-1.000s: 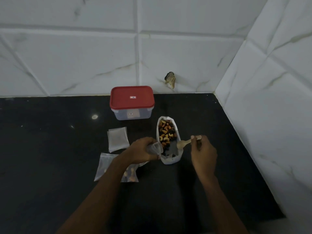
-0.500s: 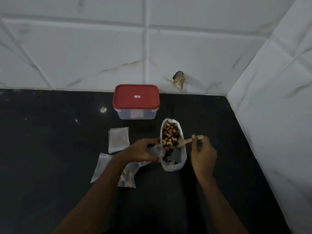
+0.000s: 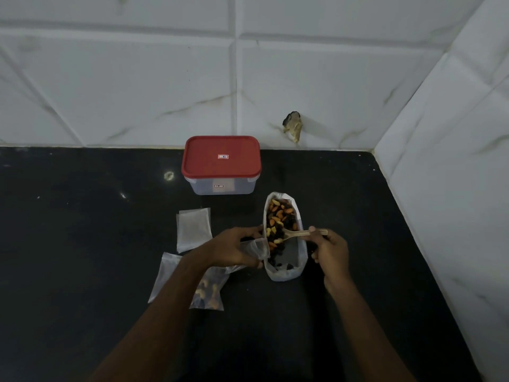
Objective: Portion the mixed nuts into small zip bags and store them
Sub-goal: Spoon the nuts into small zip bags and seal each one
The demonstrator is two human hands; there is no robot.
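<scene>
A large open bag of mixed nuts (image 3: pixel 298 255) lies on the black counter (image 3: pixel 82 244). My right hand (image 3: pixel 330 252) grips a wooden spoon (image 3: pixel 300 233) whose bowl is dug into the nuts. My left hand (image 3: pixel 234 250) holds a small clear zip bag (image 3: pixel 256 248) with its mouth open against the big bag's left edge. Under my left forearm lies a small zip bag (image 3: pixel 212 292) with nuts in it. A stack of empty small zip bags (image 3: pixel 192 228) rests further back on the left.
A clear storage box with a red lid (image 3: pixel 221 157) stands shut at the back by the tiled wall. A second tiled wall (image 3: pixel 446 188) closes the right side. A chipped spot (image 3: pixel 293 125) marks the back wall.
The spoon's bowl has gone from the bag's right edge into the nuts. My left hand brought the small zip bag closer to the big bag. The camera has moved nearer.
</scene>
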